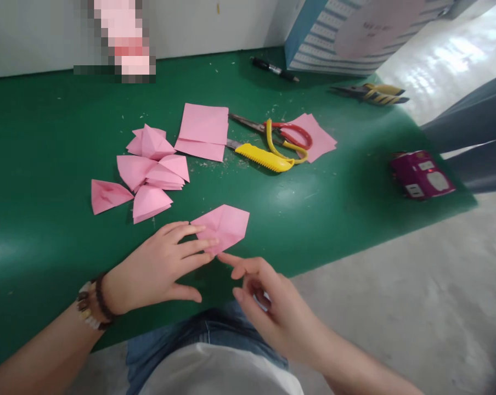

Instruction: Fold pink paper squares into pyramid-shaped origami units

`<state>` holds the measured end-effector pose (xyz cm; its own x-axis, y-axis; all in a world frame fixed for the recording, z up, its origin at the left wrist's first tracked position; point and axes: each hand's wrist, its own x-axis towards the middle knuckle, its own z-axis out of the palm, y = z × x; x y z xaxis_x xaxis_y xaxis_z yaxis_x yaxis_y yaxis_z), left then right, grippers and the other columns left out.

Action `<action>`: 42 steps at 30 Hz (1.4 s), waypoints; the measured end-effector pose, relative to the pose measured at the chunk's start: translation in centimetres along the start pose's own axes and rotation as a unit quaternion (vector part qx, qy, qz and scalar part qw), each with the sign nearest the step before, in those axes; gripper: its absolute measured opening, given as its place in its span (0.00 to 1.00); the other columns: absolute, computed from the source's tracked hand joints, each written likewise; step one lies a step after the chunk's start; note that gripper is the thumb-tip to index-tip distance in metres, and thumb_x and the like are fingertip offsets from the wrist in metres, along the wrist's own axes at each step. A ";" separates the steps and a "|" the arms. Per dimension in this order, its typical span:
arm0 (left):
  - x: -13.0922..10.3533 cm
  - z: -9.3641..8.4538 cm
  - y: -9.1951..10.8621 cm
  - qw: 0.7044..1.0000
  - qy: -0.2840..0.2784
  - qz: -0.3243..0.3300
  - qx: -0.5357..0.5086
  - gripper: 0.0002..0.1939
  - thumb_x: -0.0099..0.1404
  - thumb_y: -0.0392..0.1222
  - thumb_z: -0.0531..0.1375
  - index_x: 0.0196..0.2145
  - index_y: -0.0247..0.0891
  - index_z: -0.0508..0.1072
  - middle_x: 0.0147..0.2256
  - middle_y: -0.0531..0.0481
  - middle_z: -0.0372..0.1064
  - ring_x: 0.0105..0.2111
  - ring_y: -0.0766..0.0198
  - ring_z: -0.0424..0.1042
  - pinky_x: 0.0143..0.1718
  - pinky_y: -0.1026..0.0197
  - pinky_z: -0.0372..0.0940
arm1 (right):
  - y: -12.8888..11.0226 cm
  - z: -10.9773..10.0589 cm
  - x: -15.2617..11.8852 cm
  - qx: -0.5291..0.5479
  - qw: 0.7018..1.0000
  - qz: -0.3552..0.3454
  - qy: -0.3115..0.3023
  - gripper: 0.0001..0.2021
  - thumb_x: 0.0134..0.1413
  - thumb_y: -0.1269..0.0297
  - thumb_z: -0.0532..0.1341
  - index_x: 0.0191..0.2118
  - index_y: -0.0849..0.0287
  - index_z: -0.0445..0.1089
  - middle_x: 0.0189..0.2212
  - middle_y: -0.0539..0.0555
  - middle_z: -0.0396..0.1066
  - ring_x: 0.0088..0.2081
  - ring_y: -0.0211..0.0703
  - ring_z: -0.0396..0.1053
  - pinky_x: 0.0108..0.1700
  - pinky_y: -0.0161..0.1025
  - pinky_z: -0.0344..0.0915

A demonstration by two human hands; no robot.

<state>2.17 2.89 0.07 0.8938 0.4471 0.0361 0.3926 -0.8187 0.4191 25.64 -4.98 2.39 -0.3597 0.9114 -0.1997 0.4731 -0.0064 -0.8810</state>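
A partly folded sheet of pink paper lies on the green table near its front edge. My left hand rests with spread fingers, their tips flat on the left part of the sheet. My right hand has its index finger stretched out to the sheet's lower edge, while the other fingers curl with nothing visible in them. Several folded pink paper pieces sit in a group beyond my left hand. Behind the sheet lies a stack of flat pink squares.
Scissors with red and yellow handles lie beside a yellow utility knife, partly over more pink paper. Farther back are a black pen, pliers and a striped box. A purple box stands near the right edge, by a person's legs.
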 end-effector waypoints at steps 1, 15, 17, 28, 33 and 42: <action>0.0 0.0 0.0 1.000 0.000 -0.002 -0.001 0.32 0.57 0.56 0.67 0.55 0.38 0.69 0.58 0.44 0.67 0.58 0.46 0.61 0.60 0.41 0.57 | 0.1 0.3 -0.1 0.013 1.000 0.015 -0.014 0.07 0.63 0.70 0.53 0.44 0.53 0.56 0.53 0.58 0.73 0.21 0.29 0.61 0.22 0.32 0.60; 0.0 -0.1 0.2 1.000 -0.014 -0.008 0.009 0.32 0.59 0.55 0.67 0.57 0.38 0.68 0.58 0.44 0.67 0.58 0.47 0.61 0.61 0.40 0.57 | 0.2 0.7 0.0 -0.015 0.998 0.057 -0.012 0.08 0.62 0.69 0.51 0.45 0.54 0.54 0.30 0.50 0.77 0.19 0.35 0.62 0.22 0.33 0.60; -0.1 -0.1 0.2 1.000 -0.017 -0.007 0.017 0.34 0.59 0.55 0.67 0.58 0.39 0.67 0.59 0.45 0.66 0.59 0.47 0.61 0.61 0.41 0.57 | 0.6 0.3 0.1 -0.014 0.998 0.061 -0.003 0.08 0.62 0.69 0.51 0.46 0.54 0.54 0.32 0.51 0.78 0.19 0.35 0.63 0.23 0.33 0.62; -0.1 0.1 0.0 1.000 0.011 -0.004 0.011 0.27 0.58 0.53 0.68 0.52 0.40 0.72 0.55 0.46 0.71 0.57 0.47 0.63 0.60 0.43 0.58 | 1.9 -1.0 -0.7 0.028 0.996 0.048 0.075 0.09 0.62 0.68 0.54 0.45 0.52 0.53 0.58 0.65 0.67 0.17 0.28 0.58 0.19 0.33 0.60; -0.1 0.0 0.1 1.000 -0.011 -0.021 -0.002 0.35 0.57 0.55 0.68 0.58 0.42 0.66 0.58 0.46 0.67 0.59 0.47 0.61 0.61 0.43 0.57 | 2.3 -0.5 0.0 -0.029 0.993 0.041 0.111 0.07 0.63 0.68 0.53 0.45 0.53 0.55 0.50 0.59 0.75 0.16 0.30 0.58 0.19 0.32 0.59; -0.2 0.0 0.2 0.997 -0.001 -0.075 -0.033 0.52 0.52 0.63 0.68 0.65 0.37 0.54 0.57 0.38 0.65 0.58 0.45 0.62 0.59 0.43 0.59 | 3.1 0.9 4.3 -0.340 0.910 -0.144 0.190 0.07 0.63 0.71 0.57 0.33 0.58 0.69 0.29 0.54 0.71 0.32 0.44 0.67 0.35 0.41 0.66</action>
<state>2.06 2.64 0.12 0.8269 0.5613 -0.0338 0.5064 -0.7172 0.4787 24.80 -1.43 -1.58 -0.3042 0.9121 0.2748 0.8376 0.3935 -0.3789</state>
